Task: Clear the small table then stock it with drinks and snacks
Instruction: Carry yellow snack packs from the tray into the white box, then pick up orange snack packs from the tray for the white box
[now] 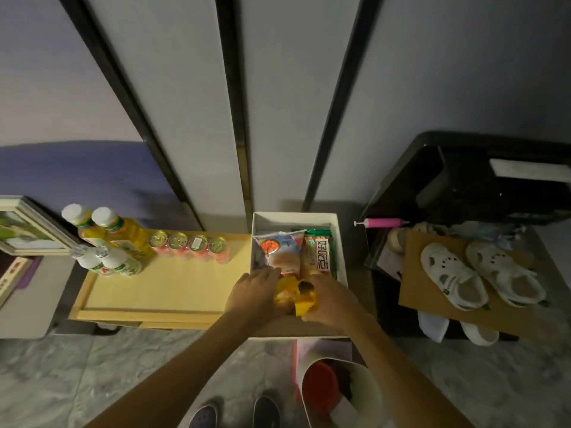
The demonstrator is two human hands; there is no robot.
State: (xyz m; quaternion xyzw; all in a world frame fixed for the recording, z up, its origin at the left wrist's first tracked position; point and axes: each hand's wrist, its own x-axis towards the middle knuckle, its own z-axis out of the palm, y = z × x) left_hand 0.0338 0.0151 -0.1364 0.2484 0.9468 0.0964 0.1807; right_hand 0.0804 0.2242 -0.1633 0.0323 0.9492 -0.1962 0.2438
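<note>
A low pale wooden table (167, 288) carries two yellow juice bottles (123, 231), two white bottles (114, 262) and a row of several pink cans (188, 245) along its far left side. At its right end stands a white box (293, 216) holding a bread packet (282, 251) and a green-edged snack bar packet (321, 253). Both hands reach into the near part of the box. My left hand (255, 291) and my right hand (329, 299) both grip a yellow snack bag (293, 293) between them.
A framed picture (24, 227) and a book lie on a grey unit at the left. Right of the box, white clogs (475, 276) sit on cardboard beside a black case and a pink pump (383, 223). A white bin (340, 393) with a red item stands by my feet.
</note>
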